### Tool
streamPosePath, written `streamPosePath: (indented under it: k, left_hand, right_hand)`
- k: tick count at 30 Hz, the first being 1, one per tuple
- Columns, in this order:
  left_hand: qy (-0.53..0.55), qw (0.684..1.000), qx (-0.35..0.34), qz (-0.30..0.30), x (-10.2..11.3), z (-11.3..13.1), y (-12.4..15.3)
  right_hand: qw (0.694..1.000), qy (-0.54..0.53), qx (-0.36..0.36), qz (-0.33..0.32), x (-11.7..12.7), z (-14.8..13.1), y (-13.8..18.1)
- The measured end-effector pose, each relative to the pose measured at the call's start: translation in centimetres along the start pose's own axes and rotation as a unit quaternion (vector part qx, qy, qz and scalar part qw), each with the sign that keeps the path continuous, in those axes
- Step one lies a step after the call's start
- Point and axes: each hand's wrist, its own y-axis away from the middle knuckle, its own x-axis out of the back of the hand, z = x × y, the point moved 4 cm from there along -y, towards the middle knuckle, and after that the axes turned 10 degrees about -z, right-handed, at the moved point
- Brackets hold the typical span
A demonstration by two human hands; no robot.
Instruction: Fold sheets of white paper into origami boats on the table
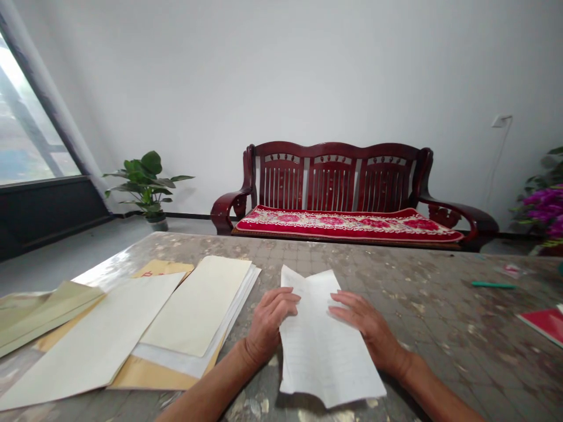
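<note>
A white sheet of paper (323,346) with faint lines is bent along a crease down its middle, just above the patterned tabletop. My left hand (273,319) grips its left edge, the fingers lying over the front and the thumb hidden. On the opposite edge, my right hand (363,322) holds the sheet the same way, fingertips on its face and thumb out of sight behind. Left of my left arm lies a stack of cream and white papers (197,310) on brown envelopes (152,375).
A large pale sheet (97,334) and an olive-toned folder (48,310) cover the table's left side. To the right lie a green pen (493,285) and a red booklet (545,323). Beyond the table (422,305) stand a wooden bench (332,181) and a potted plant (149,181).
</note>
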Motion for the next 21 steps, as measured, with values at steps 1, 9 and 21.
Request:
streamPosePath:
  k: [1,9,21]
  left_hand:
    - [0.003,1.000,-0.001,-0.021,-0.3,-0.3,0.1]
    - [-0.032,0.975,-0.005,-0.219,-1.7,-2.4,0.9]
    - [-0.024,0.964,0.005,-0.265,-2.4,-3.8,1.8]
  right_hand:
    - [1.000,0.011,0.005,0.007,-0.1,0.0,0.0]
    - [0.996,0.013,0.011,-0.083,-1.1,0.3,0.2]
    - [0.985,-0.003,-0.061,-0.160,-0.6,1.1,0.2]
